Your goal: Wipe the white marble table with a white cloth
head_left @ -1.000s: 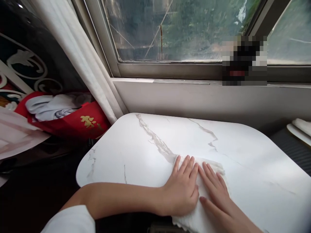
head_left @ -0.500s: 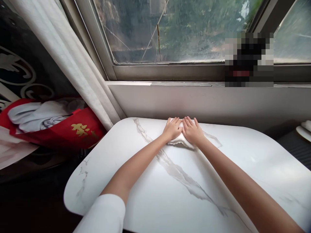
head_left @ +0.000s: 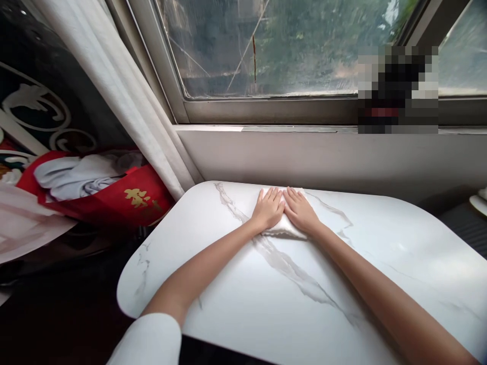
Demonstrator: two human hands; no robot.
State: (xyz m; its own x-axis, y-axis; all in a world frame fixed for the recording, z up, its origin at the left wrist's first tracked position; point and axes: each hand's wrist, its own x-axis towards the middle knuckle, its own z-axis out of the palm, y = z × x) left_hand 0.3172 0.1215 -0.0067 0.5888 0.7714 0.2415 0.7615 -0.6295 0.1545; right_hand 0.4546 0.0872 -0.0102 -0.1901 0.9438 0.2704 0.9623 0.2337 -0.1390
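A folded white cloth (head_left: 286, 229) lies on the white marble-patterned table (head_left: 213, 284), near its far edge. My left hand (head_left: 268, 208) rests flat on the left part of the cloth, fingers stretched out and pointing away from me. Beside it, my right hand (head_left: 300, 209) presses flat on the cloth's right part, its fingers also extended. The two hands touch or nearly touch at the thumbs. Much of the cloth is hidden under them; its near edge and a far corner show.
Beyond the table stand a low wall (head_left: 323, 157) and a window frame (head_left: 266, 112). On the left hang a pale curtain (head_left: 125, 96) and a red bag (head_left: 114, 203) with grey cloth in it. A white dish (head_left: 478, 207) sits on a dark surface at the far right.
Both hands and the cloth have come slightly back from the table's far edge, toward me. The cloth now looks flatter under the palms. The view has shifted a little left.
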